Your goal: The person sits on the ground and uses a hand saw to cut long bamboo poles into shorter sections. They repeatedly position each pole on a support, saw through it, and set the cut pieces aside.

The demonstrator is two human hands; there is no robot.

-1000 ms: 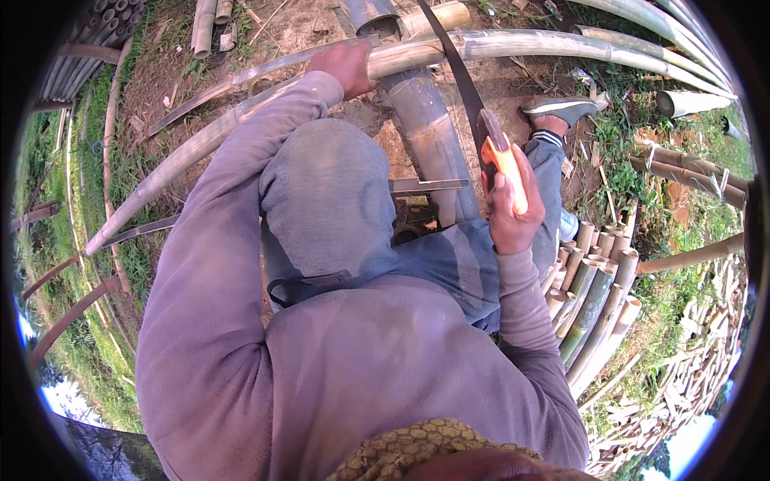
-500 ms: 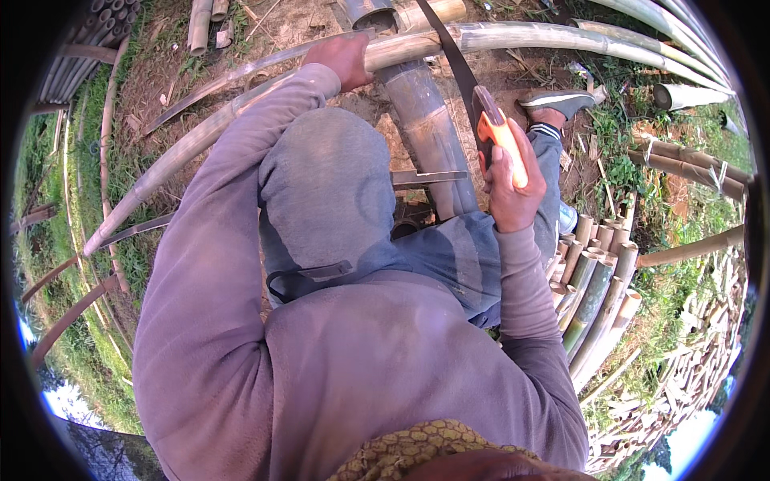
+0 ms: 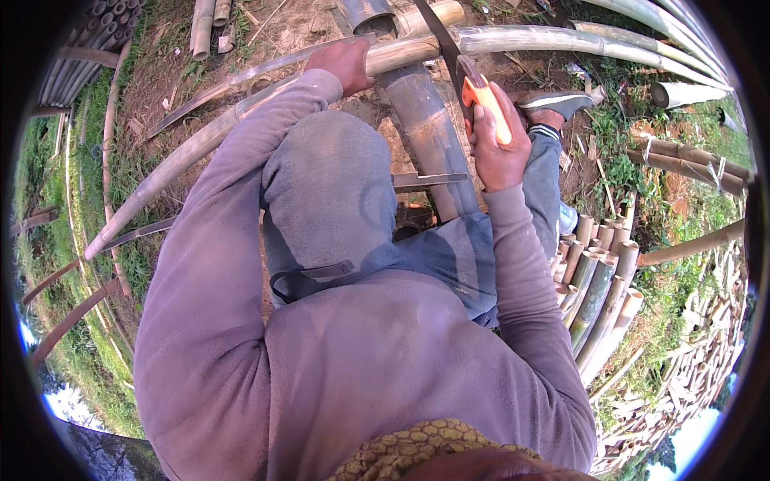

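Observation:
A long bamboo pole [image 3: 521, 38] lies crosswise over a thicker, greyish bamboo trunk [image 3: 425, 120]. My left hand [image 3: 343, 64] is closed round the pole, left of where a hand saw's blade [image 3: 440, 36] crosses it. The saw has an orange handle [image 3: 488, 111], and my right hand [image 3: 501, 143] is wrapped round that handle. The dark blade slants away to the upper left, across the pole. How deep it sits in the bamboo cannot be made out. My left knee [image 3: 329, 188] is bent close below the left hand.
Short cut bamboo pieces [image 3: 597, 276] stand bundled beside my right leg. More long poles [image 3: 650, 56] lie at the far right, near my shoe [image 3: 557, 104]. Stacked bamboo tubes [image 3: 92, 48] are at the far left. A split strip [image 3: 233, 84] lies alongside the pole.
My right hand has pushed the saw forward and a little to the left, so its handle is nearer the pole. My left hand keeps its hold on the pole.

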